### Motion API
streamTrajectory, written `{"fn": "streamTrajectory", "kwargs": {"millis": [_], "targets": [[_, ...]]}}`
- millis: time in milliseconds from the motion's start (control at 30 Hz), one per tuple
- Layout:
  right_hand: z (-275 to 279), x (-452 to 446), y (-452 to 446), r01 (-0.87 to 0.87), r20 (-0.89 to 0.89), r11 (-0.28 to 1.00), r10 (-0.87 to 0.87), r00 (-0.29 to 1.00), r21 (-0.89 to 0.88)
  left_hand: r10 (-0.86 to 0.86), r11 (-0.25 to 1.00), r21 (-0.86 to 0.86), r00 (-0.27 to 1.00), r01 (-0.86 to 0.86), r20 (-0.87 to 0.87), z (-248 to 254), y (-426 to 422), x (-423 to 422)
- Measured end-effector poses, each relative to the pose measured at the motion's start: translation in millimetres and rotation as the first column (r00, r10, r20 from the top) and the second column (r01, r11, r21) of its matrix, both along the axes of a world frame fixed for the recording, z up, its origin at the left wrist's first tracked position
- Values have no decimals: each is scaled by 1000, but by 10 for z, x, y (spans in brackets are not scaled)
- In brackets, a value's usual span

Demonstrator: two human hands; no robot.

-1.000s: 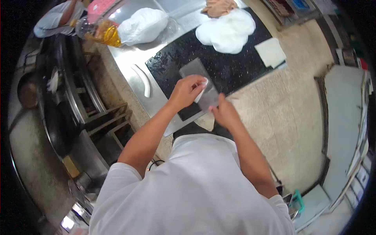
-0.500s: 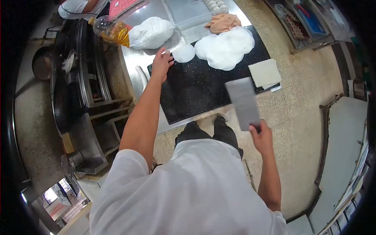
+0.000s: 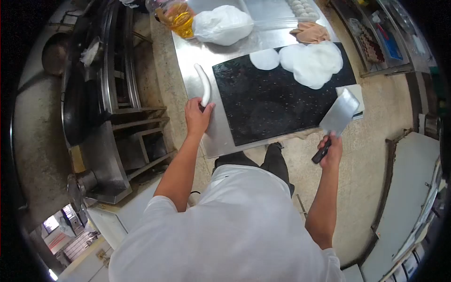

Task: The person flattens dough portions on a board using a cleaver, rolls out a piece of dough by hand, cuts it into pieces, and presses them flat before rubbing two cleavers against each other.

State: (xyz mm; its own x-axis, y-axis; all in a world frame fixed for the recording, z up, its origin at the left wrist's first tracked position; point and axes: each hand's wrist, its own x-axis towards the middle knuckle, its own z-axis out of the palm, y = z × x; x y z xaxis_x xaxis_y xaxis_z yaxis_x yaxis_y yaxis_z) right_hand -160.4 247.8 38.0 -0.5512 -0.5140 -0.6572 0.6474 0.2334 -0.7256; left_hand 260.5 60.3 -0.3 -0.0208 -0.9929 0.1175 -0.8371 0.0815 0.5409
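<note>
A slim white rope of dough (image 3: 203, 80) lies on the steel tabletop, left of the black board (image 3: 268, 110). My left hand (image 3: 198, 116) has its thumb and fingers closed round the near end of that rope. In my right hand (image 3: 332, 150) is a cleaver (image 3: 341, 113), gripped by its black handle. Its broad blade points away from me over the board's right edge. Flat white dough rounds (image 3: 264, 59) lie along the far side of the board, and several overlap in a pile (image 3: 317, 66).
A white plastic bag (image 3: 223, 26) and a bottle of yellow oil (image 3: 178, 19) stand at the back left. Behind the pile sits a tan cloth (image 3: 311, 33), near a tray of small dough balls (image 3: 303, 8). A folded pale cloth (image 3: 353, 96) lies at the right corner.
My left hand has come back from beside the bag and dough rounds to the rope's near end. The cleaver has swung right and tilted. The view has shifted.
</note>
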Motion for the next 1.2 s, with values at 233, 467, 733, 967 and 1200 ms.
{"fn": "streamTrajectory", "kwargs": {"millis": [233,467,733,967,1200], "targets": [[781,1961,-208,-651,-359,631,776,519,422,-177,984,-65,950,166,-257,9,-273,423],[466,3059,-1041,-633,-505,204,793,-341,747,-429,903,-51,901,427,-67,0,-420,813],[548,2388,-118,-718,-486,289,871,-78,633,-399,908,85,910,409,-116,388,-456,641],[920,1415,1079,-504,-535,751,659,529,426,-874,367,103,305,924,377,332,346,-685],[460,10,128,-26,-674,996,-35,738,-81,-945,217,195,155,957,287,268,292,-1806]]}}
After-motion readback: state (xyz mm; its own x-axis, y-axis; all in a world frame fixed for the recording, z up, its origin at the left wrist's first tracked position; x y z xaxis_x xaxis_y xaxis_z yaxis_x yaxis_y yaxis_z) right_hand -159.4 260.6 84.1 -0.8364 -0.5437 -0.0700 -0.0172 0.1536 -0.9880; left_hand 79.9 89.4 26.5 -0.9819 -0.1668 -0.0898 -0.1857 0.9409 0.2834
